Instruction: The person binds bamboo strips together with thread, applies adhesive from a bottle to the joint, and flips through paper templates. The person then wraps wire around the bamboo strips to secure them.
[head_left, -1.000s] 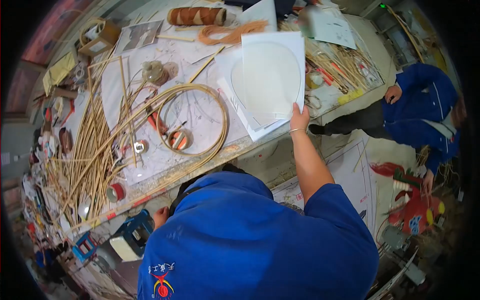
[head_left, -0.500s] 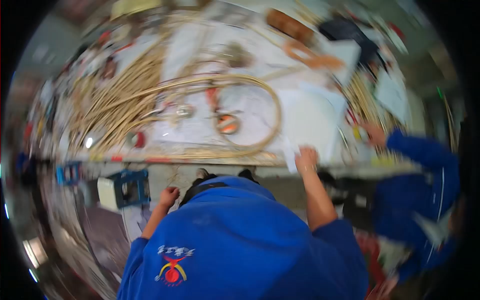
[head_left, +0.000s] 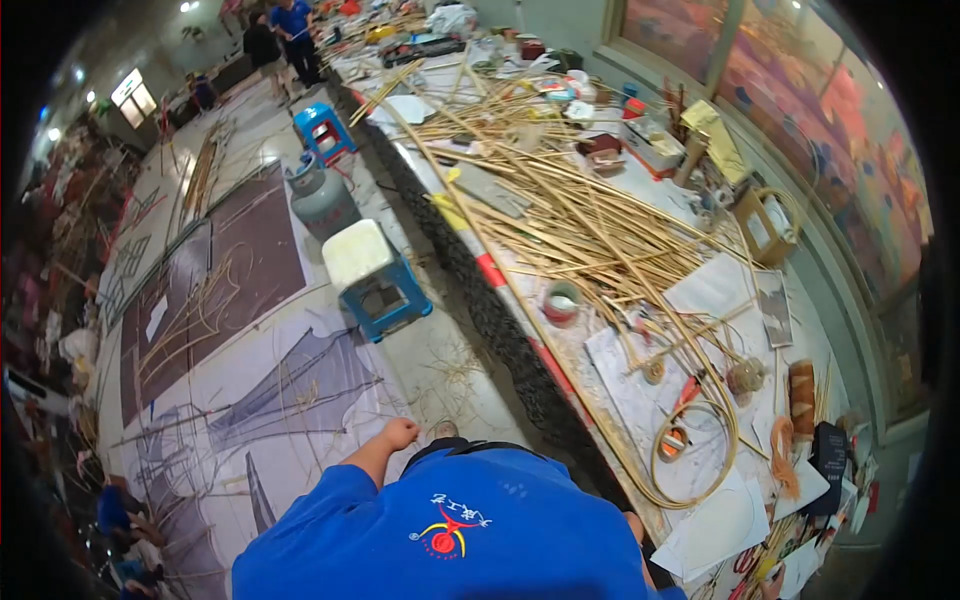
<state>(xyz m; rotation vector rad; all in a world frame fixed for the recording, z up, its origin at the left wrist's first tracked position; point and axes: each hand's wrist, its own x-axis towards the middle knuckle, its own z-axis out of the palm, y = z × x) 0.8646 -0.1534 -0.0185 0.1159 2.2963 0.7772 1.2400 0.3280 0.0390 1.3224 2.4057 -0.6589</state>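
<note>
My left hand [head_left: 401, 433] hangs in the air at my left side, above the floor, its fingers curled into a loose fist with nothing showing in them. Of my right arm only a sliver of skin [head_left: 635, 525] appears past the blue shirt, close to the table edge; the fingers are hidden. White paper sheets [head_left: 715, 530] lie on the table near that side. Beyond them a bent cane hoop [head_left: 735, 440] rests round an orange-and-black tape measure [head_left: 672, 443]. Red-handled pliers [head_left: 687, 390] lie close by.
Many bamboo strips [head_left: 590, 215] cover the long table [head_left: 610, 345] on my right. A white-topped blue stool [head_left: 360, 255], a grey gas cylinder [head_left: 322, 205] and another blue stool [head_left: 325, 135] stand along it. Sheets with thin frames [head_left: 300, 390] spread over the floor at left. People [head_left: 290, 30] stand far off.
My view has swung left, from facing the table to looking along it. My right hand, earlier on the white paper, is now mostly hidden. The left hand stays loosely closed.
</note>
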